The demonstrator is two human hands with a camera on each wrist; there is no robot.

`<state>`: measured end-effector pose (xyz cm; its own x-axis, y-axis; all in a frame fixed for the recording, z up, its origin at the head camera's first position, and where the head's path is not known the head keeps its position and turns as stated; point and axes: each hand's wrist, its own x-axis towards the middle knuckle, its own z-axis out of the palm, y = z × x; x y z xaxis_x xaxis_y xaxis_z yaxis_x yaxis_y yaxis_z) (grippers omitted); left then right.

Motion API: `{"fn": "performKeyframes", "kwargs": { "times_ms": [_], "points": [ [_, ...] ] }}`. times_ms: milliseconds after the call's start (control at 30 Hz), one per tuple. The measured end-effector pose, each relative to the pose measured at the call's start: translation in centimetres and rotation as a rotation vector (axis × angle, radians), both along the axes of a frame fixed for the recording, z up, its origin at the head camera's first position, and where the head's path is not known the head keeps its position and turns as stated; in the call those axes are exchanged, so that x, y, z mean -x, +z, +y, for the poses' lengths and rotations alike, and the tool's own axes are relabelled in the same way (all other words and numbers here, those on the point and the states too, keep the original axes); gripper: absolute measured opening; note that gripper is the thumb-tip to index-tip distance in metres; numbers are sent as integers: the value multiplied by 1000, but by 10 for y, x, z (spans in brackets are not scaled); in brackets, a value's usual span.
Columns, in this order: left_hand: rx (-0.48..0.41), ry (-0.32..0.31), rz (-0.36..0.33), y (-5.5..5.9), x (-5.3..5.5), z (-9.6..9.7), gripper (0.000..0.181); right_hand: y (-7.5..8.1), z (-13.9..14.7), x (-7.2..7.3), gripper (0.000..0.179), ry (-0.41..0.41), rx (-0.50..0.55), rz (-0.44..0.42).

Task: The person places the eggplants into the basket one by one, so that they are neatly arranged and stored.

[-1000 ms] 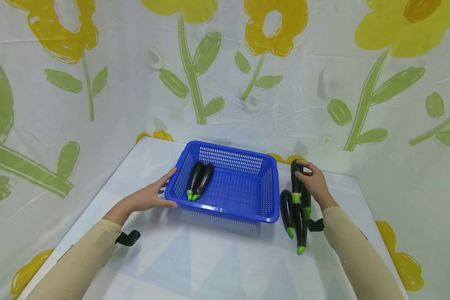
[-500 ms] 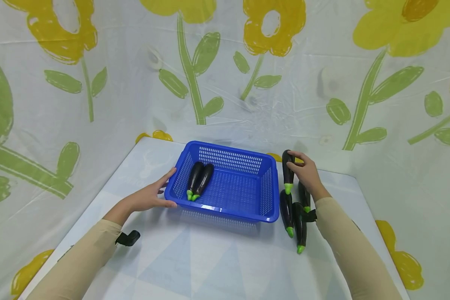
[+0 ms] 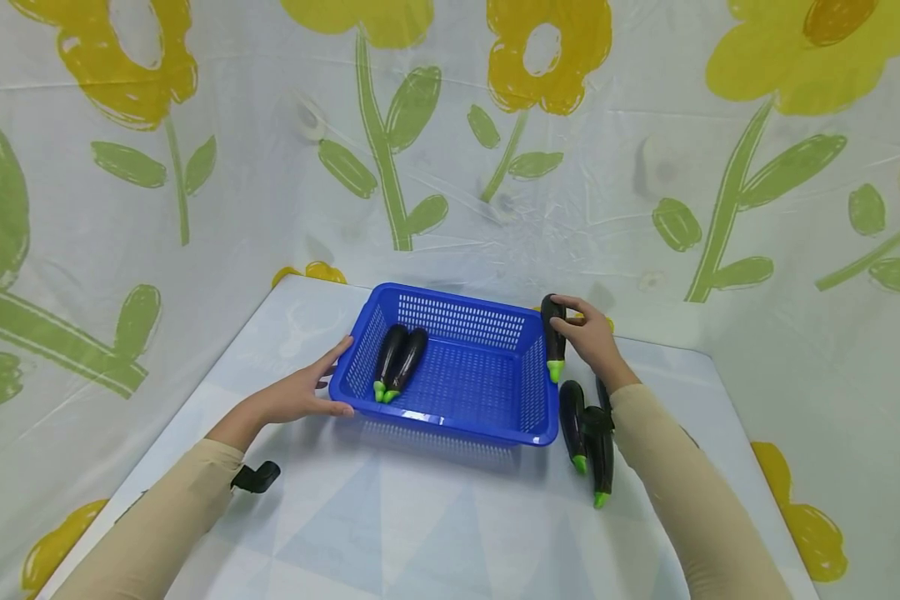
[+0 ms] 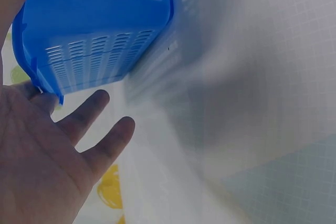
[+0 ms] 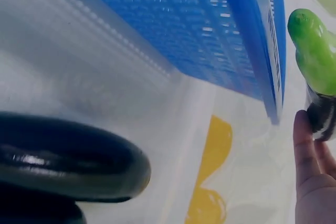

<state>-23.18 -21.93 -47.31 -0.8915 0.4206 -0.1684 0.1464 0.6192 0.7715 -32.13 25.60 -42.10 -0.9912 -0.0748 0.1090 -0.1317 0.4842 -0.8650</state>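
My right hand (image 3: 588, 335) pinches a dark eggplant (image 3: 552, 333) near its upper end, with the green stem end pointing down. It is raised at the right rim of the blue plastic basket (image 3: 465, 375). In the right wrist view the green stem end (image 5: 314, 51) shows above my fingers. My left hand (image 3: 300, 393) rests against the basket's left side, fingers spread and mostly straight, thumb by the front corner. Two eggplants (image 3: 392, 354) lie side by side in the basket's left part.
Right of the basket, more eggplants (image 3: 572, 421) lie on the white patterned table (image 3: 420, 517), one partly hidden behind my right wrist. A flower-printed cloth (image 3: 600, 192) hangs behind the table and along its sides.
My right hand has lifted the eggplant from the group on the right and carried it left to the basket's rim. The left hand and basket have stayed put.
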Motion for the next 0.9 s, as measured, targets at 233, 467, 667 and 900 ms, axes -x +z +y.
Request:
{"fn": "performKeyframes", "kwargs": {
  "times_ms": [233, 467, 667, 900],
  "points": [
    [-10, -3, 3, 1, -1, 0, 107, 2, -18, 4, 44, 5, 19, -13],
    [-10, 1, 0, 0, 0, 0, 107, 2, -34, 10, 42, 18, 68, -7],
    [-3, 6, 5, -1, 0, -1, 108, 2, -47, 10, 45, 88, 102, -23],
    [1, 4, 11, -1, 0, 0, 107, 3, -66, 10, 44, 125, 59, -37]
  ]
}}
